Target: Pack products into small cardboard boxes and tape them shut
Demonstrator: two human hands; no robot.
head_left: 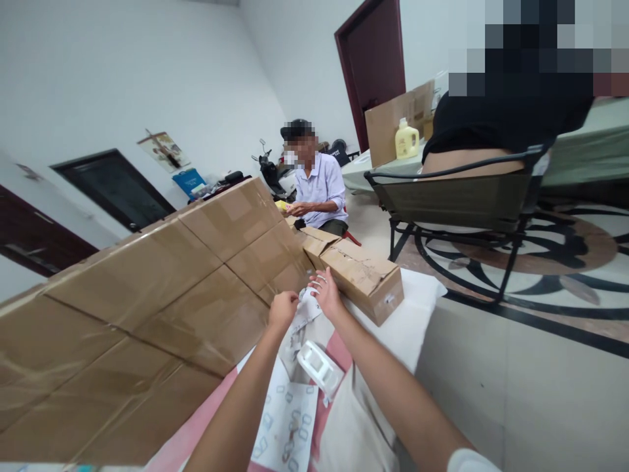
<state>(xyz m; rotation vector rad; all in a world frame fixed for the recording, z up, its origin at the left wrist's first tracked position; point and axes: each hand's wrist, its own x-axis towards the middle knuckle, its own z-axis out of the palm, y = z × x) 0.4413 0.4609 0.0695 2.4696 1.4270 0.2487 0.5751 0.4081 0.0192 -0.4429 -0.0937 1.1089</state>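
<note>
My left hand (284,309) is closed, thumb and fingertips pinched over a small bit that I cannot make out. Beside it, my right hand (325,293) is open with fingers apart, next to the cardboard box. Below and between the hands lies a white paper piece (307,313), with some clear, shiny material near the fingertips. Closer to me, a white plastic car-shaped shell (320,370) rests on pink and white cloth. A white sheet printed with blue-grey outlines (289,426) lies between my forearms.
A wall of taped cardboard boxes (181,288) rises on the left. A long cardboard box (363,272) stands on the right of the work surface. Across from me sits a person in a light shirt (319,187). Another person in black sits on a folding chair (452,196), near a yellow jug (407,141).
</note>
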